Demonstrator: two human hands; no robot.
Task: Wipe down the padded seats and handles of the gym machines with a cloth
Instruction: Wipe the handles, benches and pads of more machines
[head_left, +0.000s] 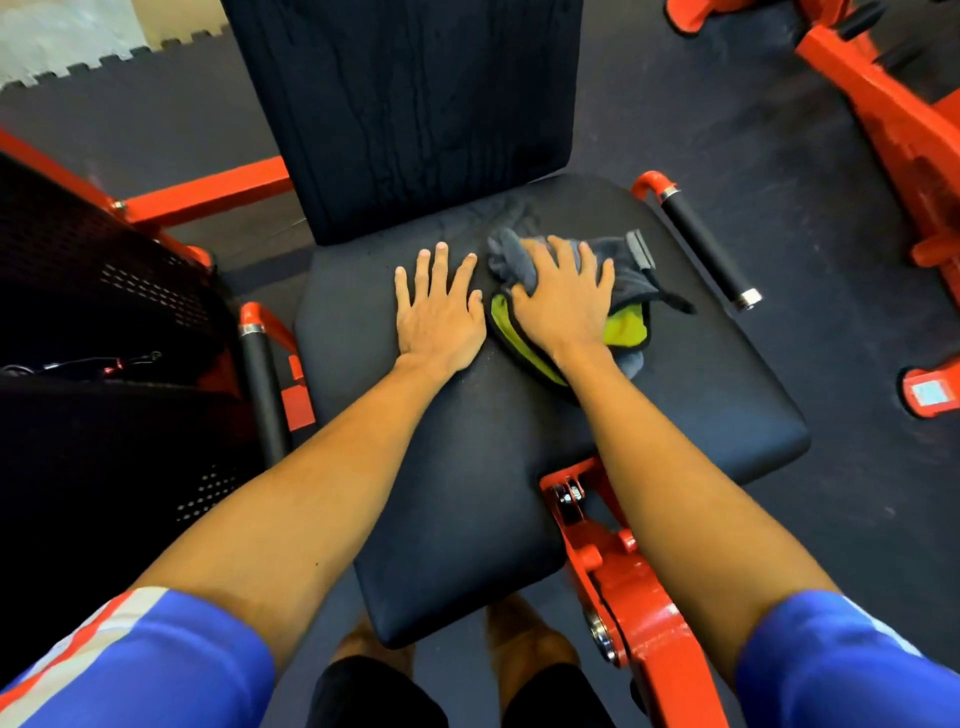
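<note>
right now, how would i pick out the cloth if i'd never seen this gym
Find the black padded seat on the orange frame. Near its backrest, the right hand presses on the cloth. It is the only crumpled thing there: grey with a yellow-green side.

Left grip (439, 312), right grip (563, 296), palms down

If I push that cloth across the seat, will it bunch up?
Cloth looks floppy: it's bunched in folds under the right hand. Probably light, and should slide with the palm over the smooth seat, though loose edges may fold under.
</note>
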